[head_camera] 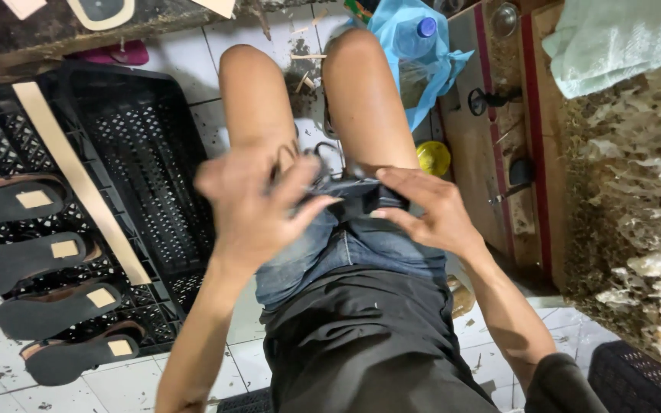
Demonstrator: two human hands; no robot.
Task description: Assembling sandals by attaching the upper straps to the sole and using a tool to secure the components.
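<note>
Crate: black plastic crate [147, 168] on the tiled floor, at the person's left.
Soles: four dark shoe soles [47, 306] lie across the crate's near edge.
Strap: a dark strap piece [361, 195] rests on the lap, over denim shorts.
Left hand [258, 203]: blurred, fingers spread, touching the strap's end.
Right hand [430, 210]: fingers pinching the strap.

The person wears faded blue denim shorts [346, 248] ending above bare knees, with a loose black shirt [361, 344] hanging over the waist. Its sleeve shows at the right elbow. Both hands and forearms are bare.
</note>
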